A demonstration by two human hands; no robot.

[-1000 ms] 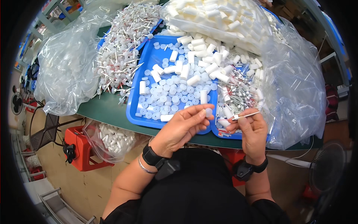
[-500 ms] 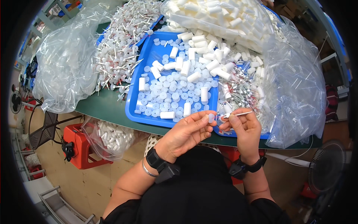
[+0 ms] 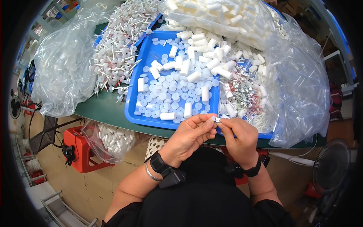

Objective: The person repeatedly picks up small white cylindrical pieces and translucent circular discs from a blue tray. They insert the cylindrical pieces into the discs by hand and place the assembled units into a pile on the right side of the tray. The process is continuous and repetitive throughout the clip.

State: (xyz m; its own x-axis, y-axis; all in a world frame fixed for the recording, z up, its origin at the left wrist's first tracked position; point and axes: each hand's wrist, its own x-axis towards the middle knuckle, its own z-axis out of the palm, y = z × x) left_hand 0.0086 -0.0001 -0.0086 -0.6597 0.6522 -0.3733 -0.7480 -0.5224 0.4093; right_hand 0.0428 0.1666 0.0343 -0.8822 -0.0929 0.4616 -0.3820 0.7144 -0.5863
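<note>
Over the near edge of the blue tray [image 3: 149,122], my left hand [image 3: 191,137] pinches a small translucent disc [image 3: 213,118] between thumb and fingertips. My right hand [image 3: 241,139] meets it there, closed on a slim white stick-like part [image 3: 217,120]. Only the part's white end shows, against the disc; the fingers cover the remainder, and I cannot tell whether the two are joined. Loose translucent discs [image 3: 172,87] fill much of the tray, with white cylinders [image 3: 185,68] lying among them. Thin wired parts [image 3: 245,90] are heaped right of it.
Pieces with discs on white sticks [image 3: 117,49] are piled at the far left. A bag of white cylinders [image 3: 223,20] lies at the back. Clear plastic bags [image 3: 64,72] flank the green table [image 3: 102,108]. Below stand a red stool [image 3: 77,151] and a fan [image 3: 332,166].
My right hand has moved left and turned, bringing the white stick-like part against the disc. My left hand stays nearly in place, still pinching the disc.
</note>
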